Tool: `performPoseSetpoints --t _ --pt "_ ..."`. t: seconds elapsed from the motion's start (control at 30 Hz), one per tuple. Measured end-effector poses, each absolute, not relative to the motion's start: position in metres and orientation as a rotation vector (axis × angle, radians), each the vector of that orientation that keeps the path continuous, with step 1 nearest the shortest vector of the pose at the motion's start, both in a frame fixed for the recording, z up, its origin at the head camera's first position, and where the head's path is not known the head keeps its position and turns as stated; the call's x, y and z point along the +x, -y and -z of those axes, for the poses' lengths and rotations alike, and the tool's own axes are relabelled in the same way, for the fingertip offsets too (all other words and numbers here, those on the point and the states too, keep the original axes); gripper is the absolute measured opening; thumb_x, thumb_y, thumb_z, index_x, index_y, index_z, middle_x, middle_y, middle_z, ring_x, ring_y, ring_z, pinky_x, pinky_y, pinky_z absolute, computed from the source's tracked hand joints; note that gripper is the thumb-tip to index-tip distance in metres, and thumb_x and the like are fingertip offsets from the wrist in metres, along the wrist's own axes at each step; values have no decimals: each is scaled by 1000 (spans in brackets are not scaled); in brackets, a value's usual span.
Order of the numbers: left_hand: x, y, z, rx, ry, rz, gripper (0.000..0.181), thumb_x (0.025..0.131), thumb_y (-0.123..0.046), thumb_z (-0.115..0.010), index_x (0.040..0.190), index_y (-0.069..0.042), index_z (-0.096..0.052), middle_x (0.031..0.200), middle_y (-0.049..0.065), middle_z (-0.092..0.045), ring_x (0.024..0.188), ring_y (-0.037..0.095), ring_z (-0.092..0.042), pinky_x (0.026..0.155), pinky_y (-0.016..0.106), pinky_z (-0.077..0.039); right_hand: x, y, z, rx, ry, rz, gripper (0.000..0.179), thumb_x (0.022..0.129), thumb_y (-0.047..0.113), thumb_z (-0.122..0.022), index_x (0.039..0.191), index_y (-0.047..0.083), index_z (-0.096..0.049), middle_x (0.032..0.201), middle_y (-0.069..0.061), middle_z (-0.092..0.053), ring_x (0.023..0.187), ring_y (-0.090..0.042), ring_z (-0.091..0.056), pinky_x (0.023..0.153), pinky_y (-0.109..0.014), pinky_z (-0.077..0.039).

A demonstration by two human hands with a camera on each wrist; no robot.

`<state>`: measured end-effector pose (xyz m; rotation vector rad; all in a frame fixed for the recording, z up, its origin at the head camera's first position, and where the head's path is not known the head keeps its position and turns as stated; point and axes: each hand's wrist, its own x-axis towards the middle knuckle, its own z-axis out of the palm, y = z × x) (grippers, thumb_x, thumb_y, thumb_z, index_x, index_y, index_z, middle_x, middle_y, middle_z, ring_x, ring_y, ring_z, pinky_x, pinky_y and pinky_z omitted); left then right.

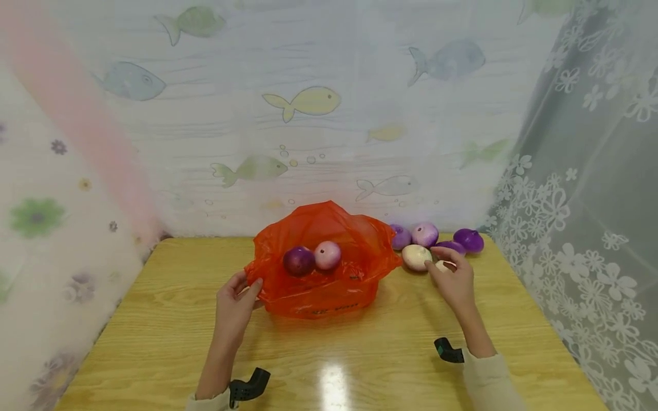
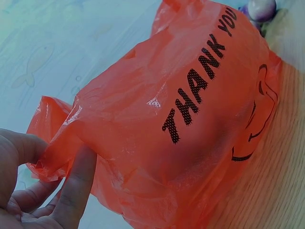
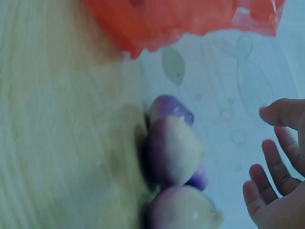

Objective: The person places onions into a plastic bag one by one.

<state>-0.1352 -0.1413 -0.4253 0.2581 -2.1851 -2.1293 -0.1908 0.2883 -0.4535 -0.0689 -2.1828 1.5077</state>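
Note:
A red plastic bag (image 1: 319,297) stands on the table with its mouth spread. Inside it lie a dark purple onion (image 1: 299,261) and a paler pink onion (image 1: 328,255). My left hand (image 1: 233,305) pinches the bag's left edge between thumb and fingers; the left wrist view shows the bunched plastic (image 2: 52,157) there. To the right of the bag my right hand (image 1: 456,282) hovers by a cream-white onion (image 1: 415,258). In the right wrist view its fingers (image 3: 274,162) are spread, holding nothing, apart from the purple-and-white onions (image 3: 171,150).
Several more onions cluster at the table's back right, among them a pinkish one (image 1: 425,234) and a deep purple one (image 1: 469,241). Behind the wooden table (image 1: 385,354) hangs a fish-patterned curtain (image 1: 308,142). A flowered lace curtain (image 1: 591,228) borders the right side.

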Motion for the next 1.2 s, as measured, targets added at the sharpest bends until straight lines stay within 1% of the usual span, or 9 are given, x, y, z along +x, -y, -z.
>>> performPoseSetpoints --t 0.07,0.17,0.23,0.33,0.43,0.57,0.8,1.0,1.2 --pt "-135 141 425 253 2186 2128 39 104 -11 -58 142 -4 -51 136 21 -57 94 6 -69 79 22 -60 -190 -296 461 -101 2234 -1453 32 85 0 -77 116 -5 -70 114 -9 -71 105 -14 -58 97 -34 -44" --pt "-134 142 425 246 2186 2129 39 104 -11 -58 142 -3 -51 137 21 -56 95 5 -69 79 22 -60 -188 -307 468 -87 2288 -1375 38 81 -2 -79 117 -6 -68 123 -25 -65 119 -33 -54 107 -49 -37" --pt "-134 142 426 240 2187 2125 40 104 -10 -58 142 -3 -50 137 21 -56 95 4 -69 79 21 -60 -185 -313 472 -73 2348 -1305 44 79 0 -80 120 -7 -65 126 -30 -61 123 -43 -49 110 -58 -29" --pt "-134 141 427 234 2186 2122 39 104 -10 -58 142 -2 -50 136 21 -56 94 2 -69 79 21 -60 -181 -320 475 -89 2439 -1210 55 77 4 -82 126 -9 -59 128 -34 -56 123 -52 -44 107 -64 -24" --pt "-135 141 429 229 2177 2123 38 103 -9 -58 141 -2 -51 134 22 -57 92 2 -70 78 22 -60 -179 -325 478 -135 2533 -1174 63 78 7 -81 131 -12 -53 130 -37 -51 123 -54 -39 104 -64 -23" --pt "-135 140 430 218 2169 2121 38 103 -7 -58 140 -2 -52 133 22 -58 92 3 -70 78 23 -61 -181 -330 480 -204 2610 -1192 68 81 10 -80 137 -12 -48 136 -38 -45 129 -55 -34 108 -65 -24" --pt "-133 140 428 213 2166 2131 39 104 -9 -58 141 -2 -51 134 22 -57 92 4 -69 78 22 -60 -186 -338 484 -166 2554 -1263 66 79 3 -82 135 -12 -53 138 -39 -50 130 -52 -46 109 -60 -37" --pt "-133 141 428 217 2167 2136 40 104 -10 -58 142 -2 -50 136 22 -57 92 2 -69 79 21 -60 -188 -346 487 -212 2622 -1312 68 84 10 -81 143 -3 -49 148 -36 -42 137 -51 -40 112 -64 -34" --pt "-134 142 428 215 2175 2129 40 104 -10 -58 142 -3 -51 137 21 -57 95 2 -70 80 21 -60 -189 -348 487 -257 2631 -1337 72 84 13 -82 146 -1 -47 150 -32 -41 134 -48 -43 109 -60 -38"
